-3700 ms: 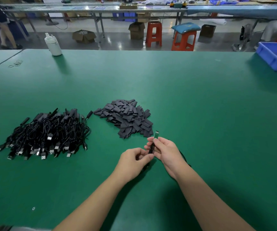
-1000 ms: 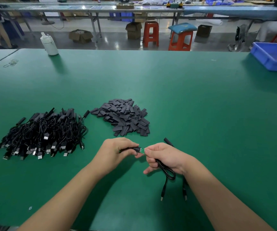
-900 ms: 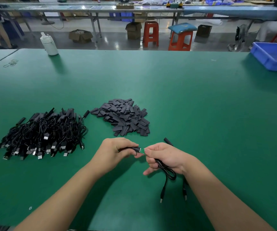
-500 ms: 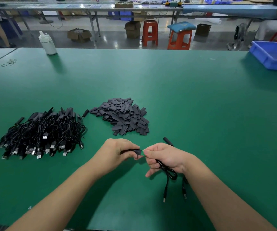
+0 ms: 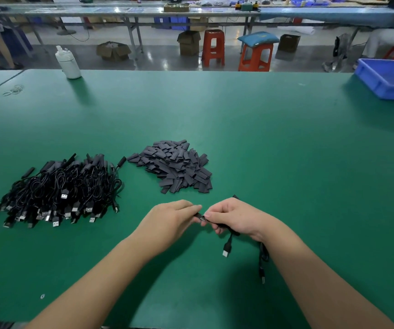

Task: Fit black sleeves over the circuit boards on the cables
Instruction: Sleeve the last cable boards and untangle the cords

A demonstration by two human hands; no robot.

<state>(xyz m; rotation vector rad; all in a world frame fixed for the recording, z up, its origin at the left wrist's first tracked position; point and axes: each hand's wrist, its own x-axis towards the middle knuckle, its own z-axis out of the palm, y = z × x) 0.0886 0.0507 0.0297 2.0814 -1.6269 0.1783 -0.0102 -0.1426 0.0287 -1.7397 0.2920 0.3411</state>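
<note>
Both hands meet low at the centre of the green felt-covered work table (image 5: 262, 129). Left hand (image 5: 172, 219) has its fingers curled, pinching a short black sleeve (image 5: 199, 216) at the fingertips. Right hand (image 5: 234, 217) is curled round a thin black cable (image 5: 229, 236) and pinches its end against the sleeve; the two hands nearly touch there. A small metallic bit shows at the joint; the circuit board itself is too hidden to make out. The cable's silver-tipped USB plug (image 5: 225, 252) hangs below the right hand, and a second lead (image 5: 262, 264) trails beside the right wrist.

Just beyond the hands lies a loose heap of flat dark-grey sleeve pieces (image 5: 174, 166). To its left, a tangled pile of black USB cables (image 5: 58, 188) with plugs pointing toward the person.

At the far left edge stands a white plastic bottle (image 5: 67, 62); at the far right, a blue plastic tray (image 5: 386, 79). Orange stools (image 5: 255, 55) stand on the floor behind.
</note>
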